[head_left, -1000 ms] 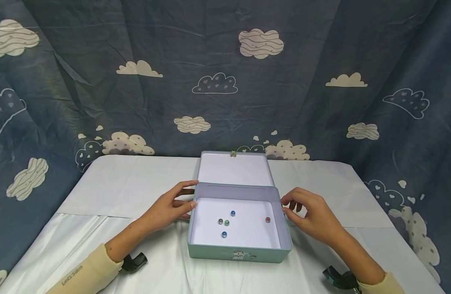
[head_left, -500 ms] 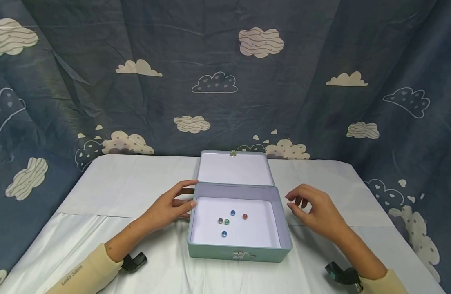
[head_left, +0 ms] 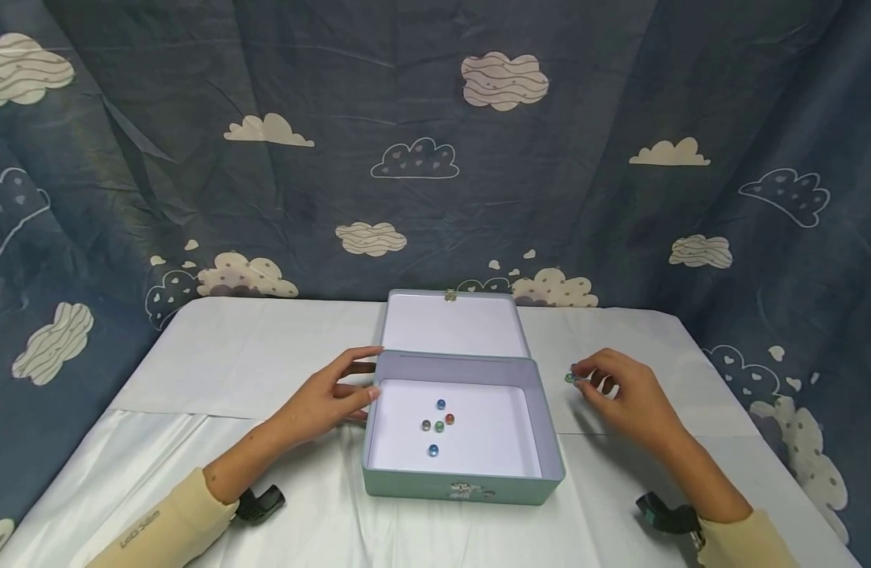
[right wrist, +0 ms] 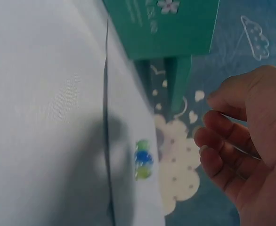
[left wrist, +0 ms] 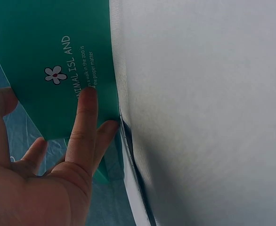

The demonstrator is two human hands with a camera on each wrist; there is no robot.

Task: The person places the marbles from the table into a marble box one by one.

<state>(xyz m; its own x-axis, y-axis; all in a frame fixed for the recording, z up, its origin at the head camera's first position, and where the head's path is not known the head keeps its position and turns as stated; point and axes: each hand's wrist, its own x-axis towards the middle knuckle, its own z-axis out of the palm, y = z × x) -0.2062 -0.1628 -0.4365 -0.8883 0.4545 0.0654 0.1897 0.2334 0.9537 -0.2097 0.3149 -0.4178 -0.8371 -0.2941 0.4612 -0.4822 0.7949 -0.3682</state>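
Observation:
A green tin box (head_left: pixel 464 487) stands with its lid (head_left: pixel 453 323) folded back. On its white floor lie a red marble (head_left: pixel 450 419), a green marble (head_left: pixel 439 427), a grey marble (head_left: pixel 426 425) and two blue marbles (head_left: pixel 433 450). My left hand (head_left: pixel 343 394) rests on the box's left side, its straight fingers against the wall in the left wrist view. Right of the box, my right hand (head_left: pixel 623 394) is at a small cluster of green and blue marbles (right wrist: pixel 143 159) on the cloth. Its fingers are loosely bent, with nothing visible between them in the right wrist view.
A white cloth (head_left: pixel 265 347) covers the table. Behind it hangs a dark blue curtain (head_left: pixel 585 205) with a cloud print. The box's right wall (head_left: pixel 549 426) stands between the loose marbles and the ones inside.
The red marble has rolled left across the box floor to the others, and the rear blue marble has shifted slightly left. My right hand has moved right, from the box wall to the loose marbles.

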